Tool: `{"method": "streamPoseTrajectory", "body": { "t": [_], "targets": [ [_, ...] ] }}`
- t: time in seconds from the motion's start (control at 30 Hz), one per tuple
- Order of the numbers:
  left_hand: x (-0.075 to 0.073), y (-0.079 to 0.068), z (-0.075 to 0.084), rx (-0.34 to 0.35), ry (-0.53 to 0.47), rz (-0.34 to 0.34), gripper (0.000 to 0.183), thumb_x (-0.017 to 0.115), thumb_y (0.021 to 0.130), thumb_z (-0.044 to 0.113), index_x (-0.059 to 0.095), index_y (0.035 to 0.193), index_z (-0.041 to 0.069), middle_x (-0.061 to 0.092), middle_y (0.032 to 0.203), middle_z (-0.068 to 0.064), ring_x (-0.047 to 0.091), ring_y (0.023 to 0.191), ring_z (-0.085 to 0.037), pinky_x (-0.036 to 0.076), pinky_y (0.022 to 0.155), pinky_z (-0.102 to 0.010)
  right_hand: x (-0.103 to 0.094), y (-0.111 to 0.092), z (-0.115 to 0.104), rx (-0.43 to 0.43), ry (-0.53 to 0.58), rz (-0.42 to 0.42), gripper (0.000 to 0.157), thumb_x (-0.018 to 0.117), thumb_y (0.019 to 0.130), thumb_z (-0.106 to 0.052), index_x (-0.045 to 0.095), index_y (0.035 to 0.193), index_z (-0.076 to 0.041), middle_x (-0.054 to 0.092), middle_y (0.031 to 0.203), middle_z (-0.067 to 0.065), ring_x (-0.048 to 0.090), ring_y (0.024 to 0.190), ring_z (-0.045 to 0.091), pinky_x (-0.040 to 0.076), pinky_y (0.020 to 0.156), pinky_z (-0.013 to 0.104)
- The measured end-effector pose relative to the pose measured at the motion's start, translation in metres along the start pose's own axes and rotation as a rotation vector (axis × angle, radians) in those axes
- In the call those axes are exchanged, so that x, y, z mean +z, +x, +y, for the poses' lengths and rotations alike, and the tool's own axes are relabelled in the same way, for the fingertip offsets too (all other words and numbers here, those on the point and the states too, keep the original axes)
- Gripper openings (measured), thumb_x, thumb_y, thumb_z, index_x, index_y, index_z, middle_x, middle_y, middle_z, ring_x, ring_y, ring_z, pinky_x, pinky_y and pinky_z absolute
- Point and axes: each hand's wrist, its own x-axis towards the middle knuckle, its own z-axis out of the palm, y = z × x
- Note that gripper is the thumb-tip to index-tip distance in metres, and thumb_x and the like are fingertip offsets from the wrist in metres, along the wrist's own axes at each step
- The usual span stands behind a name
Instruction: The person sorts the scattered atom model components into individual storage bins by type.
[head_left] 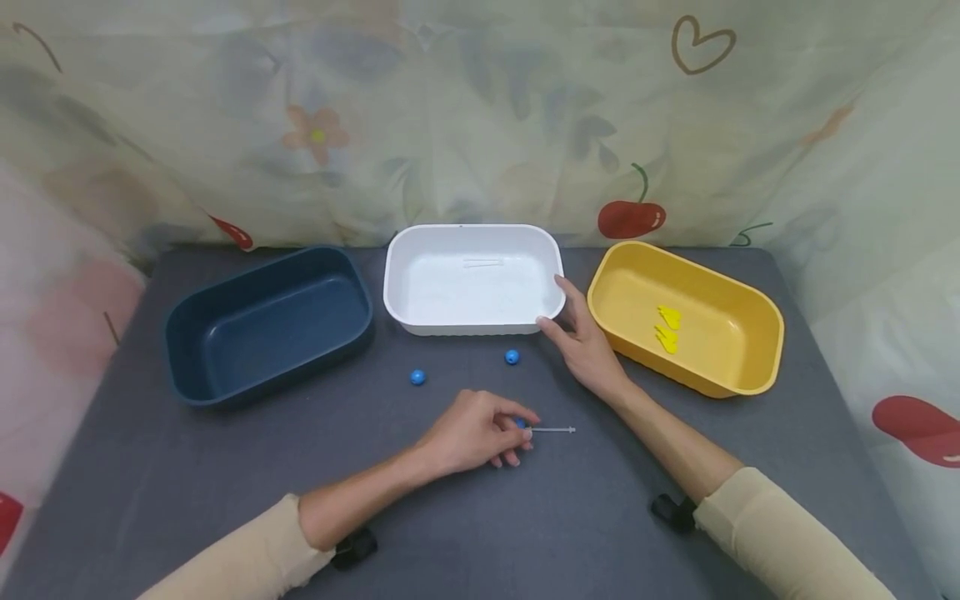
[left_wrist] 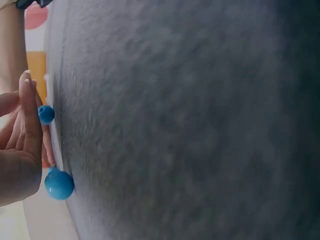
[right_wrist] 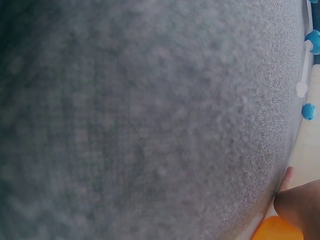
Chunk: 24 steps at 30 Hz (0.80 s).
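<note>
In the head view, my left hand (head_left: 474, 432) is over the table's middle, its thumb and index finger pinching a blue bead (head_left: 521, 423) that they partly cover. From the fingertips a thin pale stick (head_left: 553, 430) runs right to a small knobbed end. Two more blue beads lie in front of the white tray (head_left: 461, 327): a left bead (head_left: 417, 377) and a right bead (head_left: 512, 357). Both show beside my left hand (left_wrist: 22, 135) in the left wrist view. My right hand (head_left: 588, 350) grips the white tray's near right corner, thumb on the front rim, fingers on the side.
Inside the white tray lie thin white sticks (head_left: 483, 263). A dark blue tray (head_left: 270, 325) stands at the left, angled. At the right, a yellow tray (head_left: 720, 333) holds small bright yellow pieces (head_left: 667, 339). A patterned cloth (head_left: 480, 108) hangs behind the grey table (head_left: 525, 533).
</note>
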Motion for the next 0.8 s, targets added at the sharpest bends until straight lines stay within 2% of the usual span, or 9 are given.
{"method": "streamPoseTrajectory", "body": {
  "t": [0.43, 0.8],
  "targets": [
    [0.006, 0.002, -0.007, 0.028, 0.115, 0.066, 0.018, 0.07, 0.091, 0.004, 0.076, 0.108, 0.004, 0.073, 0.076, 0.001, 0.068, 0.062, -0.007, 0.054, 0.055, -0.022, 0.0, 0.001, 0.0, 0.0, -0.004, 0.007, 0.07, 0.058, 0.101, -0.014, 0.017, 0.157, -0.006, 0.018, 0.163, 0.017, 0.023, 0.148, 0.034, 0.026, 0.116, 0.051],
    [0.013, 0.012, -0.014, 0.083, 0.197, 0.146, 0.011, 0.08, 0.084, 0.01, 0.078, 0.094, 0.006, 0.064, 0.063, 0.008, 0.057, 0.046, -0.001, 0.049, 0.045, -0.022, 0.0, 0.0, -0.001, 0.014, -0.005, 0.003, 0.07, 0.058, 0.102, -0.014, 0.017, 0.158, -0.007, 0.018, 0.163, 0.017, 0.024, 0.148, 0.035, 0.029, 0.115, 0.052]
  ]
}}
